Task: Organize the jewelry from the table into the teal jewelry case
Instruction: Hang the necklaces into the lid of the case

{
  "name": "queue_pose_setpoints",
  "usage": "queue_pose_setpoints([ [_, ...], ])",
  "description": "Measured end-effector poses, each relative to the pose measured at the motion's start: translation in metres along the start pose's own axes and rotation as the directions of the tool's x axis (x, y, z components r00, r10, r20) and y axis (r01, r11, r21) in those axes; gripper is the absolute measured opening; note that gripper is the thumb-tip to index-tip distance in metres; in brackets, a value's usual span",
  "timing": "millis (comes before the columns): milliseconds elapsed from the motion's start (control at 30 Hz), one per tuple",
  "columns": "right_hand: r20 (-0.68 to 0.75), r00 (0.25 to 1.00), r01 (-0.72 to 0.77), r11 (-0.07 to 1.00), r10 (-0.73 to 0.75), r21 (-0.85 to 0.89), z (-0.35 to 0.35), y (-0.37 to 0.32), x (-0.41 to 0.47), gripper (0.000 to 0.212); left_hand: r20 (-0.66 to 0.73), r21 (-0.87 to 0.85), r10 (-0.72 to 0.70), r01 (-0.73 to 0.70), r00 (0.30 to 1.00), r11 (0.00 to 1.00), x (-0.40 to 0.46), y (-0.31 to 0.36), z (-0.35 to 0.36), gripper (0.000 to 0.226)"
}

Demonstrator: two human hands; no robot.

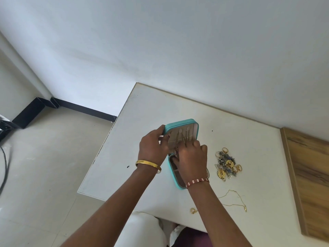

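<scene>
Teal zip-around jewelry case point(179, 124) open on white tabletop point(240, 139), lid upright, beige-lined inside with thin gold chains point(183, 137) hanging down it. Left hand point(154, 146) gripping lid's left edge, fingers curled round rim, thumb on lining. Right hand point(193, 158) at lower part of lid over open base, fingers bent and bunched against the chains; whether pinching a chain: cannot tell. Gold bangle point(148, 164) on left wrist, red-and-white woven band point(197, 181) on right. Mixed pile of gold rings and beaded earrings point(227, 164) on table just right of case. 1 loose gold chain necklace point(235, 200) nearer table's front edge; small gold ring point(193, 210) left of it.
</scene>
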State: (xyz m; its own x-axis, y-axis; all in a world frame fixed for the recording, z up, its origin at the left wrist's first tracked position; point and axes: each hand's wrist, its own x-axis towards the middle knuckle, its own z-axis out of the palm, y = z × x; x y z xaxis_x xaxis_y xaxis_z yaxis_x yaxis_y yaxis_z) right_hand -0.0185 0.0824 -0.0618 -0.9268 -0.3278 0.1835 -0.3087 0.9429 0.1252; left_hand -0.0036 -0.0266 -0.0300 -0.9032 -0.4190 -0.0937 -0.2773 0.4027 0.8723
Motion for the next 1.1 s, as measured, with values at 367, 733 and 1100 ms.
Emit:
queue_pose_setpoints([
  [367, -0.033, 0.992, -0.124, 0.992, 0.124, -0.005, 0.0, -0.014, -0.003, 0.031, 0.004, -0.006, 0.007, -0.007, 1.0, 1.0, 0.001, 0.001, 0.002, 0.033],
  [733, -0.081, 0.996, 0.068, 0.955, -0.046, 0.289, 0.012, 0.008, -0.018, 0.019, 0.004, -0.078, -0.043, 0.043, 0.999, 0.996, 0.002, -0.005, 0.001, 0.035],
  [1100, -0.009, 0.907, 0.418, 0.904, -0.421, -0.094, 0.004, 0.012, -0.007, 0.016, 0.051, -0.037, -0.003, 0.005, 0.999, 0.999, 0.002, 0.0, 0.002, 0.037],
])
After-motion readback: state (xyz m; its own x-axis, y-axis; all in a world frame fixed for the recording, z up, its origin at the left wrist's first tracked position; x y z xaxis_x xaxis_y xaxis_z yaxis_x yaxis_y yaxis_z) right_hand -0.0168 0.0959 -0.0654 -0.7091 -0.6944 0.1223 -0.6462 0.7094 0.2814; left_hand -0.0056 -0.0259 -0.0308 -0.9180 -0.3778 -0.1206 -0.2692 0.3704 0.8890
